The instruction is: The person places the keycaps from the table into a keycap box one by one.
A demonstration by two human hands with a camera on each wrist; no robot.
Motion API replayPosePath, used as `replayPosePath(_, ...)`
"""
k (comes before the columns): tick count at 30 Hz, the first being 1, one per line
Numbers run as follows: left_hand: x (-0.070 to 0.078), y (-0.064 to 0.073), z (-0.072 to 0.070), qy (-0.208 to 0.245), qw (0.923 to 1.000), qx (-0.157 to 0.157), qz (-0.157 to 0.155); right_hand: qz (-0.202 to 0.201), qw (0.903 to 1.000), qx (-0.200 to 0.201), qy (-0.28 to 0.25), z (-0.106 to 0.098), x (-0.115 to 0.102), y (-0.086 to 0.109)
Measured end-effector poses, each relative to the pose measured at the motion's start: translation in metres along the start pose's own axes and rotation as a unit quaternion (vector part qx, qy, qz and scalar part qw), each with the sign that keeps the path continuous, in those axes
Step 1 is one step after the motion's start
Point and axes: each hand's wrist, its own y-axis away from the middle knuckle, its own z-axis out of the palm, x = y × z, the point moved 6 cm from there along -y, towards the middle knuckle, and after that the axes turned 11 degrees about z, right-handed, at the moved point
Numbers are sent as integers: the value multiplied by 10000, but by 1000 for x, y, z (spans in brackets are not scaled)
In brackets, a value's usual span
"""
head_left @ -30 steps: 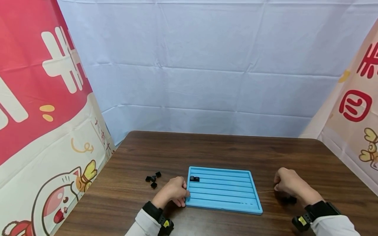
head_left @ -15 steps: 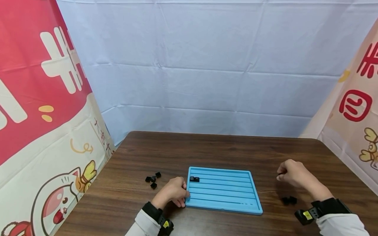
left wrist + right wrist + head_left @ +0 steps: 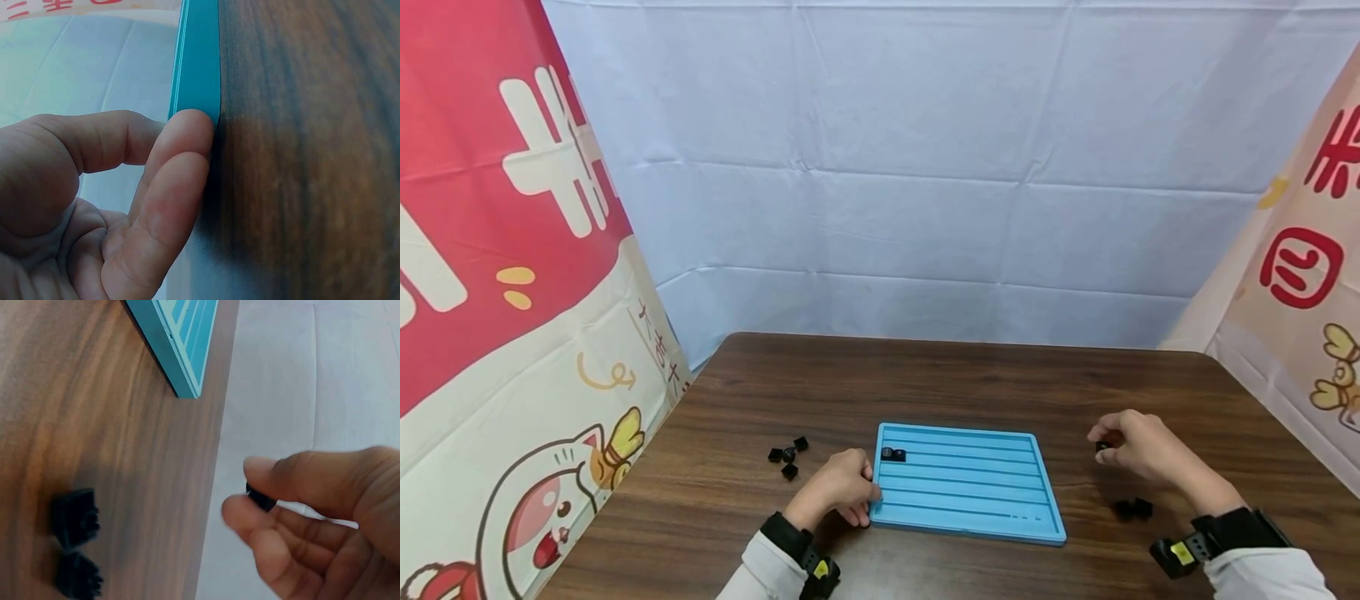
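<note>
A blue tray with long parallel grooves lies on the table. My left hand holds it at its near-left edge; in the left wrist view the fingertips lie against its side wall. Two small black keycaps sit side by side at the left end of an upper groove. Right of the tray, my right hand is raised over the table and pinches a black keycap between thumb and fingers, which partly cover it. Two more keycaps lie on the table below that hand, their stems showing in the right wrist view.
Several loose black keycaps lie in a cluster left of the tray. The brown wooden table ends at a pale cloth backdrop, with printed cloths on both sides.
My right hand has risen off the table beside the two keycaps and turned, so the keycap in its fingers now shows. The left hand and tray stay put.
</note>
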Motion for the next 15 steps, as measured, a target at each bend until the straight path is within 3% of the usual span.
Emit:
replayPosePath(4,0,0,0,-8,10000,9,20,-186,9997,-24,-150,5,-1,1)
replayPosePath(15,2,1,0,-8,10000,32,11,-430,9976,364,-401,10,-7,2)
